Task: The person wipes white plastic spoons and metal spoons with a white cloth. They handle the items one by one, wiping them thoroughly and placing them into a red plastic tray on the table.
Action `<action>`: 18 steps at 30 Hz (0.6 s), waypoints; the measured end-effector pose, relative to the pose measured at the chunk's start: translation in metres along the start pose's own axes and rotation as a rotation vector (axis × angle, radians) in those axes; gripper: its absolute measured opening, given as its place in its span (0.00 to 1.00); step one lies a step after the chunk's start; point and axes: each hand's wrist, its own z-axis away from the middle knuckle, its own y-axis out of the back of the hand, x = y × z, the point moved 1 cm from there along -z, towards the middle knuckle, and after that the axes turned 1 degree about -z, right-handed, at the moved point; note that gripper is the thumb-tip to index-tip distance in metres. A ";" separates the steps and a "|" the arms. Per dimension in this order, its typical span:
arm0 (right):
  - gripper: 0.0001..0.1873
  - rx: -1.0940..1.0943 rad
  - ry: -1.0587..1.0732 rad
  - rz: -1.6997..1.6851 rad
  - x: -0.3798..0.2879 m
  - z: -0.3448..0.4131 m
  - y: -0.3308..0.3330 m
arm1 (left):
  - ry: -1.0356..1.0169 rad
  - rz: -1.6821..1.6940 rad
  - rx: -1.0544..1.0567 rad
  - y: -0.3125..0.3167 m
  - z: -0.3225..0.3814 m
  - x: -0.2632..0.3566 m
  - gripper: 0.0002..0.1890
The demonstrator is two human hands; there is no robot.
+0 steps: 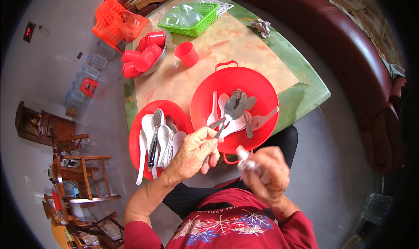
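Note:
My left hand (194,152) grips the handle of a metal spoon (235,105), whose bowl is held over a large red plastic basin (203,85). In that basin lie white soup spoons (213,109) and some metal spoons (250,103). My right hand (266,173), blurred, pinches a crumpled white wad (246,160), perhaps tissue or cloth, just off the basin's near rim. Under my left forearm's far side sits a smaller red plastic basin (136,151) holding a stack of white soup spoons (163,144) and a black-handled metal spoon (153,151).
A metal bowl (160,61) of red plastic cups (144,60) stands at the table's left. Behind are a lone red cup (187,54), a green basket (199,25) of clear items and a crumpled paper (261,27). A leather sofa (347,30) curves along the right.

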 end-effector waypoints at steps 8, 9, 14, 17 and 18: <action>0.18 0.103 0.167 0.408 0.021 -0.030 -0.029 | -0.036 -0.050 0.014 -0.005 0.030 0.001 0.11; 0.17 0.073 0.190 0.434 0.021 -0.032 -0.032 | -0.063 -0.072 0.025 -0.006 0.034 0.000 0.11; 0.16 0.009 0.244 0.474 0.024 -0.037 -0.038 | -0.137 -0.130 0.053 -0.005 0.043 -0.003 0.10; 0.16 0.079 0.244 0.519 0.029 -0.046 -0.037 | -0.158 -0.112 0.058 -0.004 0.045 -0.006 0.10; 0.17 0.121 0.249 0.547 0.030 -0.049 -0.036 | -0.165 -0.105 0.061 -0.004 0.045 -0.007 0.10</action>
